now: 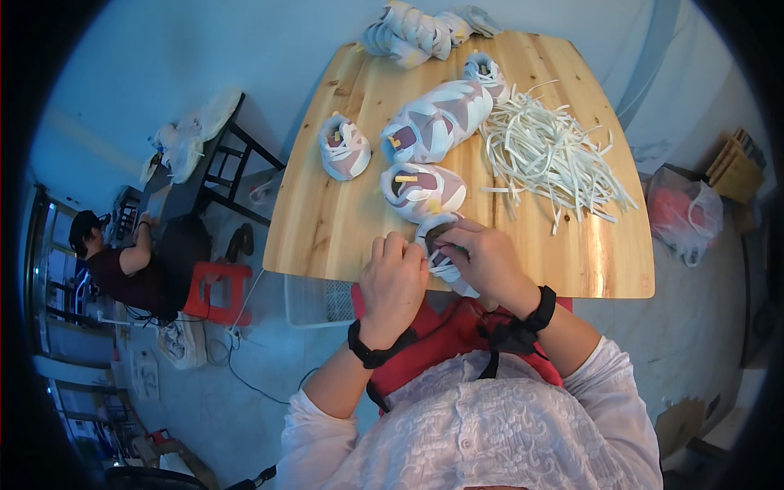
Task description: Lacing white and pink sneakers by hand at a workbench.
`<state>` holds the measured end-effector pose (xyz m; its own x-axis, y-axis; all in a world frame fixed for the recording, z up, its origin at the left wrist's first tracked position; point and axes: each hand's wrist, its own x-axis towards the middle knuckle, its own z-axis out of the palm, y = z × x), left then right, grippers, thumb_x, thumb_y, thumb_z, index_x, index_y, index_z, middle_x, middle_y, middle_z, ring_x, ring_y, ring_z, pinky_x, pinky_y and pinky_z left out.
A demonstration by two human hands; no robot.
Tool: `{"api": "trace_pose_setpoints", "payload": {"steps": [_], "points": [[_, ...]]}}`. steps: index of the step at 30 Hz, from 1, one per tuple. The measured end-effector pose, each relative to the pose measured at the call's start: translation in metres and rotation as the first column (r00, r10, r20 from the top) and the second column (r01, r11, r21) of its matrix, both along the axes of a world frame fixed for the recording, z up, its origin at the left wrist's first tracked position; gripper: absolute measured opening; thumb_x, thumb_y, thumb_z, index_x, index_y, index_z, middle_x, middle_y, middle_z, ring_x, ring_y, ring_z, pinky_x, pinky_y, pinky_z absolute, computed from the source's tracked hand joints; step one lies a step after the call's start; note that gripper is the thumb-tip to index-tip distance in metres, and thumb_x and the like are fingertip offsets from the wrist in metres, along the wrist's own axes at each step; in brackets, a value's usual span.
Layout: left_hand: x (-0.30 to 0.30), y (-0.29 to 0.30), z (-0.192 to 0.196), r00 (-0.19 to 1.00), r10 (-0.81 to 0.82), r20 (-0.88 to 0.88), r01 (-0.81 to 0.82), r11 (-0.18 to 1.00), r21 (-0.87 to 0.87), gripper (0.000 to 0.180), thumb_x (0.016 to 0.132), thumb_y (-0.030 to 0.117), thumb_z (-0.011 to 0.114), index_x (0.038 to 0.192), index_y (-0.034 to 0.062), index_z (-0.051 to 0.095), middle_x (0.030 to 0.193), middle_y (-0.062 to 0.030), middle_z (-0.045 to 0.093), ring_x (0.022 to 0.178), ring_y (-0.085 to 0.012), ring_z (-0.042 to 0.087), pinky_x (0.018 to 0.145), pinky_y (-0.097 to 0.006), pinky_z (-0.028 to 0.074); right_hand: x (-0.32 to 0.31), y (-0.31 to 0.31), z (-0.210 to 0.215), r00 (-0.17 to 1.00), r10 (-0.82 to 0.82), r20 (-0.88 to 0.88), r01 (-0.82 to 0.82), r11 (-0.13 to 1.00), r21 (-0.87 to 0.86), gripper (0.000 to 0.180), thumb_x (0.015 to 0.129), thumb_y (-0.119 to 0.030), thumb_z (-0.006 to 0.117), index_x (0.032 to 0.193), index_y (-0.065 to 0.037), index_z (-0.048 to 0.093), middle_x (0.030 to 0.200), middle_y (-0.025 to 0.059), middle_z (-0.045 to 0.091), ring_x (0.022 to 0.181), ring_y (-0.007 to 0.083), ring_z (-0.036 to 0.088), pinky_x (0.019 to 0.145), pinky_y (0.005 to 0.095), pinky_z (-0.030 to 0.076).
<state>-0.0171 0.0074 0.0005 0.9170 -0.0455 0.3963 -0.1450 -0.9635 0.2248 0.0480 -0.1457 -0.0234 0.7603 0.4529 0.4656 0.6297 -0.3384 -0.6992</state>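
Closest in, a white shirt [465, 425] with a raised pattern is seen, and a red cloth [420, 351] is laid over the lap below the table edge. Both wrists are circled by black bands [377, 354]. At the near edge of the wooden table [327, 237], a small pale shoe [442, 265] with mauve patches is grasped by both hands. Its left side is pinched between the bent fingers and thumb of the left hand [395, 278]; whether a lace is caught there too cannot be told. Its opening and right side are gripped by the right hand [483, 255], by which much of the shoe is hidden.

Just beyond it, a second shoe [429, 194] marked by a yellow tab is set on its sole. Further left, a laced shoe [345, 149] is placed well apart from the others. To the right, a large tangled heap of white laces [555, 159] is spread over the boards. Behind the second shoe, a row of shoes [441, 121] is packed closely together, and at the far edge another bundle of shoes [420, 34] is piled.

Past the table, a red stool [216, 286] is seen on the left, near a seated co-worker [122, 273] by whom a dark table [189, 194] is faced.
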Motion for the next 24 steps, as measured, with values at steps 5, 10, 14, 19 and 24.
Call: {"api": "trace_pose_setpoints", "payload": {"steps": [5,10,14,19,24], "points": [[0.006,0.015,-0.006,0.997,0.01,0.075,-0.032,0.952,0.305,0.012,0.07,0.009,0.063,0.081,0.0085,0.059,0.084,-0.0043,0.049,0.085,-0.023,0.053,0.065,-0.036,0.048,-0.014,0.014,-0.001,0.999,0.044,-0.029,-0.043,0.999,0.025,0.017,0.076,-0.003,0.066,0.093,-0.005,0.065,0.096,0.0107,0.065,0.08,0.0296,0.064,0.07,0.0341,0.052],[0.02,0.032,-0.012,0.968,-0.228,0.102,0.188,0.933,0.307,0.012,0.074,0.007,0.056,0.085,0.0055,0.057,0.084,-0.0058,0.05,0.084,-0.0236,0.052,0.063,-0.035,0.047,-0.017,0.025,-0.004,0.997,0.018,0.076,-0.027,0.993,0.118,0.016,0.076,-0.007,0.065,0.093,-0.006,0.064,0.094,0.0058,0.066,0.075,0.0283,0.064,0.063,0.0357,0.052],[0.028,0.047,-0.023,0.957,-0.264,0.121,0.217,0.928,0.304,0.011,0.072,0.01,0.058,0.081,0.0042,0.057,0.084,-0.0056,0.051,0.084,-0.0224,0.052,0.063,-0.033,0.046,-0.02,0.028,0.002,0.99,0.045,0.136,-0.062,0.99,0.127,0.016,0.077,-0.007,0.064,0.092,-0.006,0.064,0.099,0.0044,0.065,0.075,0.0273,0.064,0.063,0.0352,0.052],[0.033,0.048,-0.028,0.971,-0.224,0.08,0.197,0.946,0.258,0.014,0.072,0.008,0.06,0.083,0.0018,0.054,0.082,-0.0102,0.05,0.083,-0.0277,0.052,0.068,-0.038,0.046,-0.022,0.025,0.006,0.989,0.043,0.138,-0.041,0.999,-0.017,0.018,0.076,-0.009,0.067,0.095,-0.007,0.065,0.105,0.0067,0.063,0.078,0.0275,0.065,0.066,0.0347,0.053],[0.024,0.041,-0.029,0.989,-0.148,-0.006,0.146,0.985,-0.091,0.016,0.075,0.006,0.06,0.087,0.0018,0.049,0.083,-0.014,0.051,0.083,-0.0331,0.053,0.07,-0.042,0.045,-0.016,0.014,0.002,0.966,-0.086,0.244,0.108,0.991,-0.08,0.014,0.073,-0.014,0.069,0.085,-0.009,0.065,0.093,0.0022,0.056,0.065,0.0218,0.062,0.054,0.0345,0.05]]}}
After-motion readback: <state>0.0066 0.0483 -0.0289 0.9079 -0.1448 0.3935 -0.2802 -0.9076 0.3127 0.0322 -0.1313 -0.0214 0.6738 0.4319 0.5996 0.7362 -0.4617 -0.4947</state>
